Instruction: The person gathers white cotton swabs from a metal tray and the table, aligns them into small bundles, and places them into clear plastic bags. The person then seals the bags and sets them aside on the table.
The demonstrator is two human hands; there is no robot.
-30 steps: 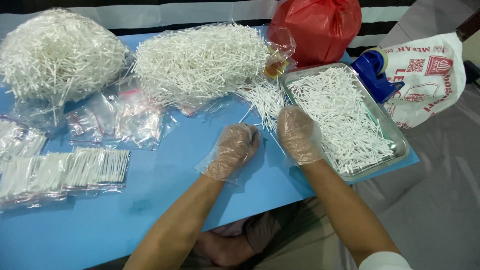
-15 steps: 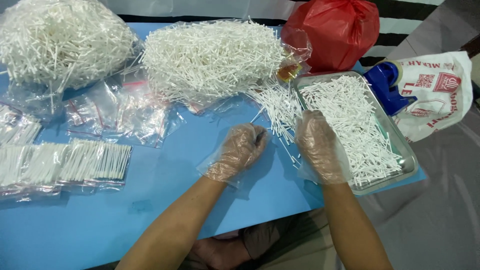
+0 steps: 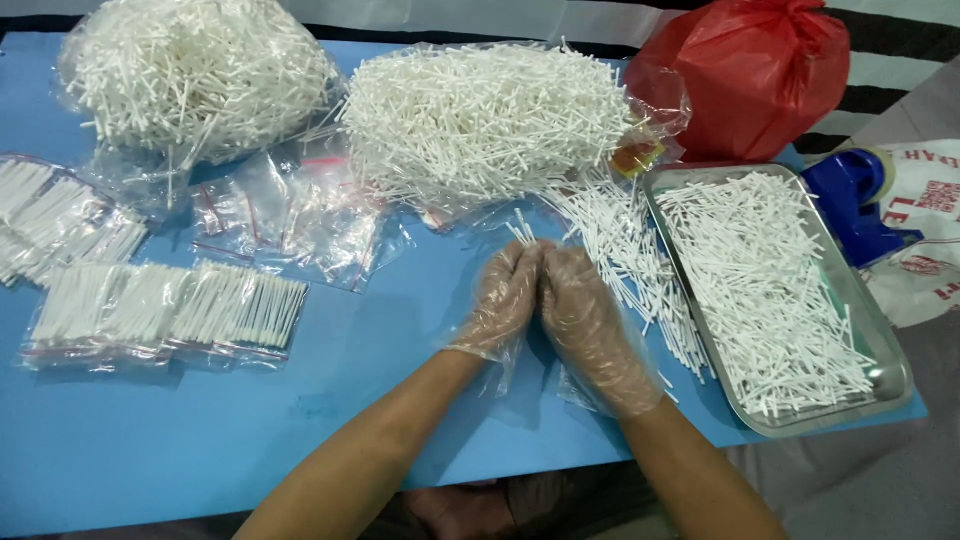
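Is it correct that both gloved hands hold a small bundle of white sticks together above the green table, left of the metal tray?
Not quite: the table is blue, not green. The head view shows the left hand and right hand pressed together on the bundle of white sticks, left of the metal tray.

Filled clear zip packets of white sticks (image 3: 165, 305) lie in a row at the left of the blue tabletop (image 3: 200, 440), with more filled packets (image 3: 60, 215) at the far left edge. Empty clear zip bags (image 3: 300, 215) with red seal lines are heaped just behind them. A tied red plastic bag (image 3: 750, 75) stands at the back right, and a white bag with red print (image 3: 925, 235) lies at the right edge.
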